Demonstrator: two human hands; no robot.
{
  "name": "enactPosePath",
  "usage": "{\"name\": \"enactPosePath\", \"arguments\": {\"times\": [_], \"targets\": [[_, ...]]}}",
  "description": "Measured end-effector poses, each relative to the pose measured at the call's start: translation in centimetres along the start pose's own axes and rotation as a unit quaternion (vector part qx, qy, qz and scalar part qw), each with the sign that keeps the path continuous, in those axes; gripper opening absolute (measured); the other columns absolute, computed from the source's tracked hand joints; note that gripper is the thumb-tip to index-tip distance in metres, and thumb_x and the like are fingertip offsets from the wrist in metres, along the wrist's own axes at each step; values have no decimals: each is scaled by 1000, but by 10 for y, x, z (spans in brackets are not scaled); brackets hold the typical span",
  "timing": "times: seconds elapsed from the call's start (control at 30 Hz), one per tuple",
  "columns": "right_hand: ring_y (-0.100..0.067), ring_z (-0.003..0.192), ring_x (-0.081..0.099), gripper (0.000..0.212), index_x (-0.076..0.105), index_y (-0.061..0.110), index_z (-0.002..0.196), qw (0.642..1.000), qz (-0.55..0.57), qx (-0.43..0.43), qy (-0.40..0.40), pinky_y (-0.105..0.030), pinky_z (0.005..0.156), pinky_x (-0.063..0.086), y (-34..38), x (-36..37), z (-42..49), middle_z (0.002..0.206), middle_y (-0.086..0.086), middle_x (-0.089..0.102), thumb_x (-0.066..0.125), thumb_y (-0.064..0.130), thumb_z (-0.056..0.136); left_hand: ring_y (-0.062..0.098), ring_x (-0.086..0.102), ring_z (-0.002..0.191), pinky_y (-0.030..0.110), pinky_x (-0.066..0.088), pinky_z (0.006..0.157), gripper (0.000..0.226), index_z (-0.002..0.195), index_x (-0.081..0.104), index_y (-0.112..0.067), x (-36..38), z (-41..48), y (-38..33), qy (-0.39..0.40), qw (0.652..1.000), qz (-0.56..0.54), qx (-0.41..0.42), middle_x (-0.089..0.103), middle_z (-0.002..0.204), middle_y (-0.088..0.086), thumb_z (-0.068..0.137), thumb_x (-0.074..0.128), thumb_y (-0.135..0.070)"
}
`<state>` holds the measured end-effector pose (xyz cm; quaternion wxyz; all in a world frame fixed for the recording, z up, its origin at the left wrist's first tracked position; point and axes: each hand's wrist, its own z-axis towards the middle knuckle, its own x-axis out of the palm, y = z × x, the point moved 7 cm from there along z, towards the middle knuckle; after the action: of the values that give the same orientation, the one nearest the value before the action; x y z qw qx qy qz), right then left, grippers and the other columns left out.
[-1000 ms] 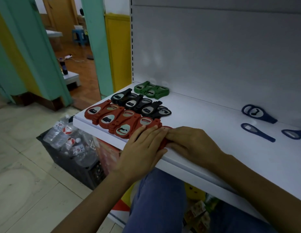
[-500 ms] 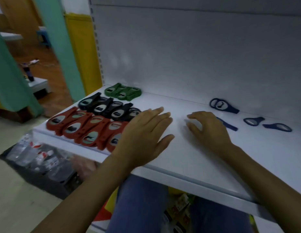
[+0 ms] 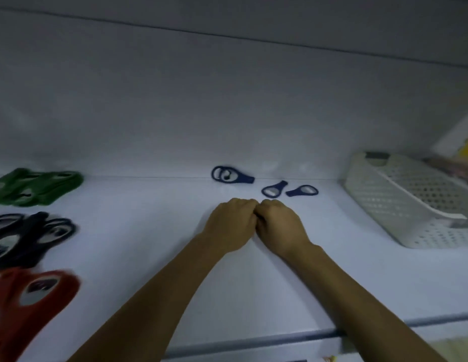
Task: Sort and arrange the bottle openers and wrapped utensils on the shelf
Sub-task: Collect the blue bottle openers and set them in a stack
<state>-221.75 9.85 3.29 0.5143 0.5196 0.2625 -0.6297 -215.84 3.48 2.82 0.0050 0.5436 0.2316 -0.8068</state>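
smooth white shelf [image 3: 149,257] | left hand [image 3: 229,226], right hand [image 3: 279,227] curled, knuckles touching, contents hidden | blue loop-headed openers [image 3: 293,192] beyond

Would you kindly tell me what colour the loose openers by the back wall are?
The loose openers are dark blue, seen best in the head view.

A shop; display shelf [image 3: 149,244] holds colour-grouped bottle openers [image 3: 37,186].

Red bottle openers [image 3: 31,304] blurred, cut off at left edge.
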Motion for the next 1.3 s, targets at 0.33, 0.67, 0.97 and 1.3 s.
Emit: {"name": "enactPosePath", "arguments": {"times": [0.33,0.67,0.97,1.3], "targets": [[-4,50,55,18,64,-4,82,887,446,112,38,-17,50,45,-33,-7,66,63,-3,63,61,11,91,13,61,87,26,48,78,30,124,57,-22,-3,21,38,-90,976,-189,-62,65,102,-8,95,52,-21],[-28,111,48,29,60,23,118,965,-134,212,76,-35,85,32,-110,-12,44,117,-5,59,42,24,96,-1,63,59,12,47,50,16,107,54,-21,-7,17,59,-170,877,-418,-166,66,86,-9,99,42,-14],[-9,52,55,11,65,13,76,891,397,189,-109,-20,48,43,-65,-21,47,61,2,63,74,16,81,1,65,63,15,46,56,6,96,55,-31,-5,20,53,-143,879,-426,-162,66,87,-10,93,51,-34],[-17,79,70,28,76,14,80,727,649,219,-54,-29,75,57,-28,17,46,87,-8,75,55,-2,88,10,65,80,45,56,75,22,103,50,-32,-4,19,61,-158,898,-373,-172,64,96,-10,87,64,-25]]}}
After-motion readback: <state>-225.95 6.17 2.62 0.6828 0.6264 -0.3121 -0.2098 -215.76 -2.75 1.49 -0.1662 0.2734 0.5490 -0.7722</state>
